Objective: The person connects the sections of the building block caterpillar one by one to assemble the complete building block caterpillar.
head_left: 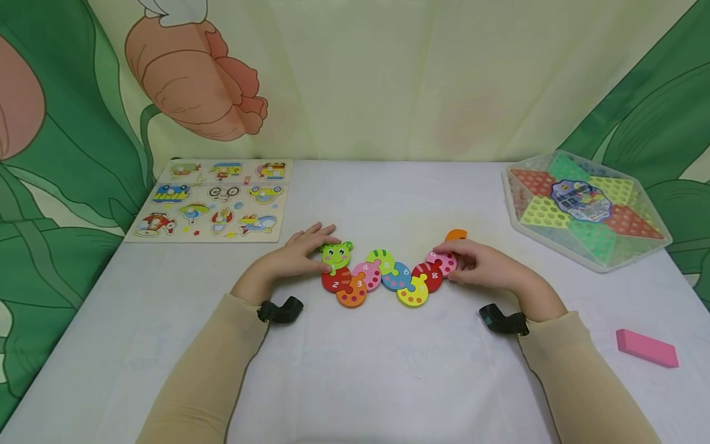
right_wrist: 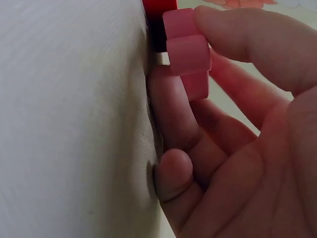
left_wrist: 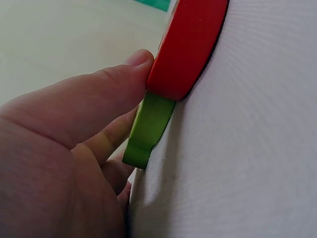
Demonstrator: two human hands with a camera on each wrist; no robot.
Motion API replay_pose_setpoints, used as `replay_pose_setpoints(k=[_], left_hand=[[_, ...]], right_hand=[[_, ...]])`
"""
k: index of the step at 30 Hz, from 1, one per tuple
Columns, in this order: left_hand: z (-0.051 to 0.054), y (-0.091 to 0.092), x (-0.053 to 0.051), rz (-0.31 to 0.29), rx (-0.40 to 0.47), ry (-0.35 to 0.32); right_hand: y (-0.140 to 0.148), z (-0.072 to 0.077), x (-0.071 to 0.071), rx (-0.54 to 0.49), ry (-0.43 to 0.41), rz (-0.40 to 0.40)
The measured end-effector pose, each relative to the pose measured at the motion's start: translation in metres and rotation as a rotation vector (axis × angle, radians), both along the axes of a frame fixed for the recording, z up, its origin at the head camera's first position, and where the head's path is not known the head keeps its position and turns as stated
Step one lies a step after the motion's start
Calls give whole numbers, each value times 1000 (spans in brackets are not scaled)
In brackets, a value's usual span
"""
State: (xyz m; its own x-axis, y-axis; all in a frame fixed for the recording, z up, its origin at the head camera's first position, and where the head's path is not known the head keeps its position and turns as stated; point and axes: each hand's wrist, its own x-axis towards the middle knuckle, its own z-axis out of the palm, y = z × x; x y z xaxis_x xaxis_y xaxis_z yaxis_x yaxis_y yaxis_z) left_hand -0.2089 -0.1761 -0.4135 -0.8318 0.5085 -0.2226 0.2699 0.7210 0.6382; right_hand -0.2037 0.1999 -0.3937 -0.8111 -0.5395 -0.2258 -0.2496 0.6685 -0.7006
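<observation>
A wooden caterpillar puzzle of numbered, coloured round pieces lies in a wavy row on the table. My left hand (head_left: pixel 296 256) is at its left end, holding the smiling green head piece (head_left: pixel 336 254) between thumb and fingers. In the left wrist view the thumb lies by the joint of that green piece (left_wrist: pixel 151 121) and the red piece (left_wrist: pixel 190 47). At the other end my right hand (head_left: pixel 482 265) pinches a pink dotted piece (head_left: pixel 445 264) beside the red striped piece (head_left: pixel 428 277). Its curled lower fingers touch the cloth. An orange piece (head_left: pixel 457 235) shows just beyond, partly hidden by the hand.
A vehicle picture board (head_left: pixel 213 200) lies at the back left. At the back right is a clear lidded box (head_left: pixel 588 209) with a coloured star pattern. A pink block (head_left: pixel 647 348) lies right of the right forearm. White cloth (head_left: pixel 388 370) covers the table.
</observation>
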Motion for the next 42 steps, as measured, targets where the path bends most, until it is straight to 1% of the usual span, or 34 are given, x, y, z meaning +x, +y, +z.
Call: replay_pose_setpoints(k=[6,12,18,23,29,32,35,37,39,42], left_hand=[[0,1,0,-1,3,6],[0,1,0,5,-2,-1],[-1,0,-1,11,3,-5],[0,0,0,7,3,-3],[0,0,0,7,-1,-6],[0,1,0,7,3,-9],[0,1,0,3,7,-8],[1,1,0,1,9,-5],[1,1,0,0,8,-2],[1,1,0,1,6,-2]], right_hand=[[1,-1,0,30,0,-23],[1,-1,0,39,2,-32],[-2,0,-1,27,17,-12],[-5,1,0,33,51,14],[-7,2,1,48,59,10],[-5,3,1,30,101,-37],[-1,5,-1,6,177,-136],[3,6,-2,1,216,-184],[7,5,-5,15,232,-201],[12,2,-7,45,206,-188]])
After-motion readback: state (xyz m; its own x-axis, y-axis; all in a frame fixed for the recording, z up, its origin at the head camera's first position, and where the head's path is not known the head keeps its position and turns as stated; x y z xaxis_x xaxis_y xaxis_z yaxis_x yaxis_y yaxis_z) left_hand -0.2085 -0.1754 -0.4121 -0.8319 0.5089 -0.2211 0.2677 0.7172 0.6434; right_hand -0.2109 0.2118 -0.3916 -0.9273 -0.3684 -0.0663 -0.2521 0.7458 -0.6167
